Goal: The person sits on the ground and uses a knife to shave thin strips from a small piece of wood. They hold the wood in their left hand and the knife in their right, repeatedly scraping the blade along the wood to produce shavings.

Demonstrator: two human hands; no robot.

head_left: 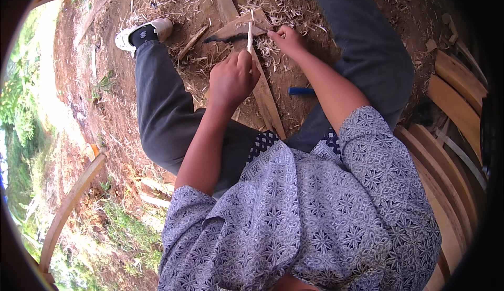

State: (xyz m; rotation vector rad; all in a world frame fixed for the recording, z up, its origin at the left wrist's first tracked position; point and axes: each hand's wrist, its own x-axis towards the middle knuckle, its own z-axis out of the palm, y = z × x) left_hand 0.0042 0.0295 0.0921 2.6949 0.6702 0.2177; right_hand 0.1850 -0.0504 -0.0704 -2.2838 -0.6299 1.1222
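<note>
My left hand (231,79) is closed in a fist around a thin, pale wood strip (250,34), which points up and away from me. To its right, my right hand (289,41) is closed, its fingertips at the right tip of a flat tan piece (239,27). Whether the fingers grip that piece or something smaller is too small to make out. A dark curved band (226,39) runs along the tan piece's near edge; I cannot tell whether it is a blade or a shadow. The strip crosses over the tan piece. Under both lies a long narrow plank (268,104).
Curly wood shavings (310,10) litter the dirt ground. A blue rod-like object (301,91) lies beside my right forearm. Curved wooden boards (457,89) are stacked at the right, and another curved piece (68,209) stands at the left. My legs spread either side of the plank.
</note>
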